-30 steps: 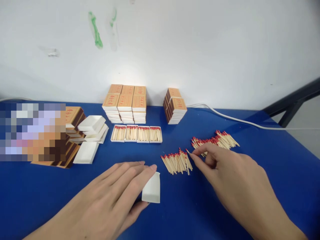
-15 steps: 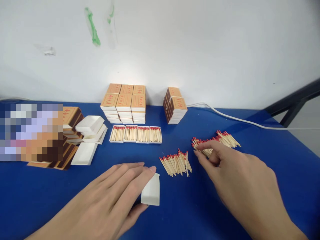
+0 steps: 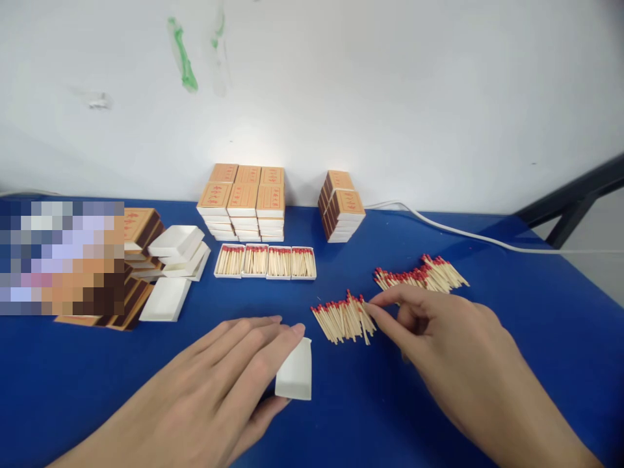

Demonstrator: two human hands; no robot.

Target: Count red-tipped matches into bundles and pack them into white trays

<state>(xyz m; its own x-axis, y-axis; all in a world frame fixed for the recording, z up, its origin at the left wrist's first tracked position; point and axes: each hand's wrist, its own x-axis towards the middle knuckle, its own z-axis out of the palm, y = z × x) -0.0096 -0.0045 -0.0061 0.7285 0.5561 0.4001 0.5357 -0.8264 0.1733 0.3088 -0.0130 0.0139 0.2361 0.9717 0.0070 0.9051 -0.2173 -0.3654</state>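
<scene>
My left hand [image 3: 214, 383] is closed on a white matchbox tray [image 3: 295, 374], its fingers over the far left side and its thumb at the near edge. The tray lies low at the blue table, and its visible part holds no matches. At the right end of a small row of red-tipped matches [image 3: 338, 323], thumb and forefinger of my right hand [image 3: 439, 351] are pinched together on a match. Behind that hand lies a longer heap of loose matches [image 3: 446, 276], partly covered by my knuckles. Several trays filled with matches [image 3: 279, 263] stand side by side beyond my left hand.
Stacked matchboxes [image 3: 242, 198] stand against the white wall, with a narrower stack [image 3: 344, 208] to their right. At left are white trays [image 3: 166, 299] and box sleeves [image 3: 129, 302], beside a blurred patch. A white cable [image 3: 453, 232] crosses the back right.
My right hand has moved left and slightly nearer, from the longer match heap to the right end of the small row. My left hand and the tray stay in place.
</scene>
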